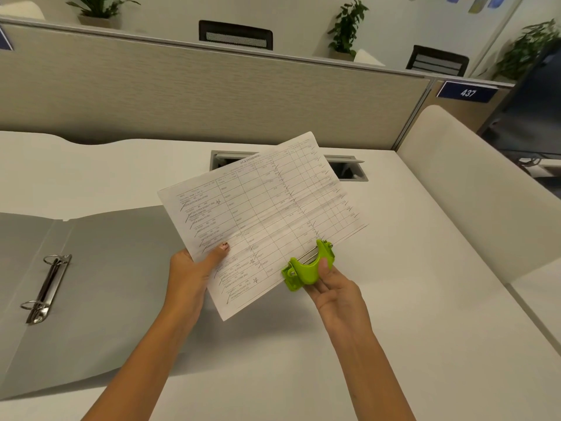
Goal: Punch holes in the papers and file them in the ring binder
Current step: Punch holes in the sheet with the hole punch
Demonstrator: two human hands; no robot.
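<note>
While the printed sheet (264, 214) is pinched by the left hand (194, 268), the green hole punch (306, 267) — set over the sheet's right edge — is gripped by the right hand (335, 288). Both are held above the desk (419, 293), where the ring binder (106, 299) is laid open at the left.

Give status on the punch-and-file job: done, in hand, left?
Done: ring binder lies open, no paper on its rings. In hand: left hand holds the sheet, right hand grips the green punch over its edge; no holes visible yet. Left: filing the sheet on the rings.
</note>
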